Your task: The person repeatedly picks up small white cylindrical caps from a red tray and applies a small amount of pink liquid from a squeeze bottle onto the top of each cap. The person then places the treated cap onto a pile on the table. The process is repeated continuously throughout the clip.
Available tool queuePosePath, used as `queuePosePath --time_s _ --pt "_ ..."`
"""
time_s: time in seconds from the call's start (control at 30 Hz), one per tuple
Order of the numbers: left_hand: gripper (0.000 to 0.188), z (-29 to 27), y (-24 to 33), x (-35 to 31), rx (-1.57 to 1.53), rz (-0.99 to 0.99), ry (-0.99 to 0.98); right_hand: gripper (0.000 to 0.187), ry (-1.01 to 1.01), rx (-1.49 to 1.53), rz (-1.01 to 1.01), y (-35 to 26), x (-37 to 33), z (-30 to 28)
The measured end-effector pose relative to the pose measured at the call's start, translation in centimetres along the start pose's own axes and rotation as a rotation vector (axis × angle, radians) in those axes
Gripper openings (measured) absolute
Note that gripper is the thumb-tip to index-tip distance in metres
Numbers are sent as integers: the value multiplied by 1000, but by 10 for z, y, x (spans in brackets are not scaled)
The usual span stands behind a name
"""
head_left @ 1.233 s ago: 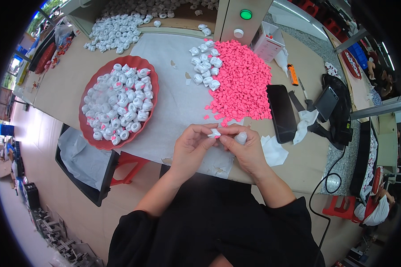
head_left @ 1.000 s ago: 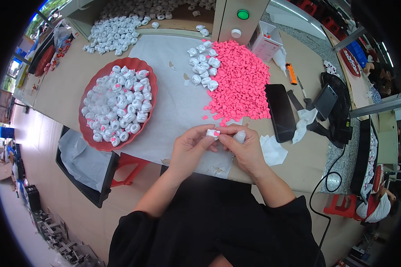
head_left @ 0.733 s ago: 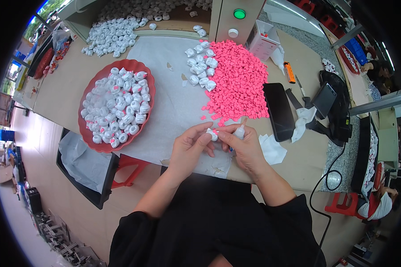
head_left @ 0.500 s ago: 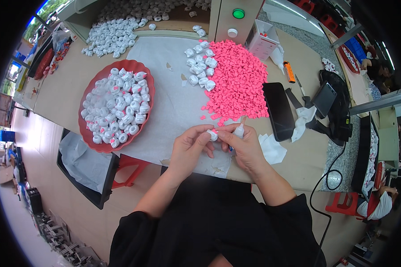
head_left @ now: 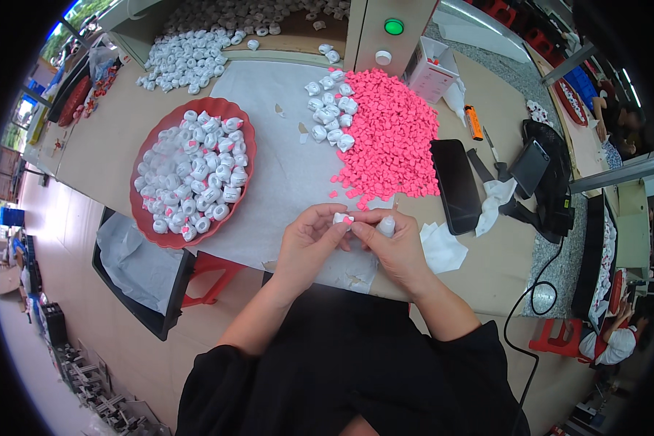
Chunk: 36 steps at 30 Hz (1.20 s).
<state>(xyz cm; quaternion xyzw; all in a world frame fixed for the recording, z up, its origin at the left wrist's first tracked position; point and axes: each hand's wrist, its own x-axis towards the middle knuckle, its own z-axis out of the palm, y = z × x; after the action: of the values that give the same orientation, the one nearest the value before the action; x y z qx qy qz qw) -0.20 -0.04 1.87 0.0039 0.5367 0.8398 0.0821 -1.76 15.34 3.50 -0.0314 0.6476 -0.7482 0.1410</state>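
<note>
My left hand (head_left: 305,245) pinches a small white rounded piece (head_left: 339,217) over the table's near edge. A tiny pink piece (head_left: 348,220) sits on its side, with my right hand's (head_left: 401,254) thumb and forefinger closed against it. The same right hand also keeps a small white squeeze bottle (head_left: 386,226) tucked in its fingers; its lower part is hidden. Just beyond my hands spreads a heap of pink pieces (head_left: 392,131), with several white pieces (head_left: 331,116) along its left side. To the left, a red scalloped bowl (head_left: 136,195) is full of white pieces, many with pink bits.
More white pieces (head_left: 182,62) lie at the far left before a cabinet with a green button (head_left: 393,27). On the right are a black phone (head_left: 455,185), white tissue (head_left: 443,247), an orange lighter (head_left: 473,122) and a white box (head_left: 432,69). A black tray (head_left: 168,316) stands below left.
The white piece has turned in my left fingers, so its pink part now faces me. My right fingers have come onto it, and the bottle has tilted upright.
</note>
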Motion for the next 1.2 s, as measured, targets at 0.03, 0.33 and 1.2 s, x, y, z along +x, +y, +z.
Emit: queuePosePath --time_s 0.03,0.33,1.2 --pt "23 0 0 0 12 -5 0 16 9 -38 -45 2 0 1" --pt "21 0 -2 -1 27 -21 19 11 36 -346 -425 9 2 5" --pt "32 -25 33 114 1347 433 294 25 42 391 67 -15 1 -16"
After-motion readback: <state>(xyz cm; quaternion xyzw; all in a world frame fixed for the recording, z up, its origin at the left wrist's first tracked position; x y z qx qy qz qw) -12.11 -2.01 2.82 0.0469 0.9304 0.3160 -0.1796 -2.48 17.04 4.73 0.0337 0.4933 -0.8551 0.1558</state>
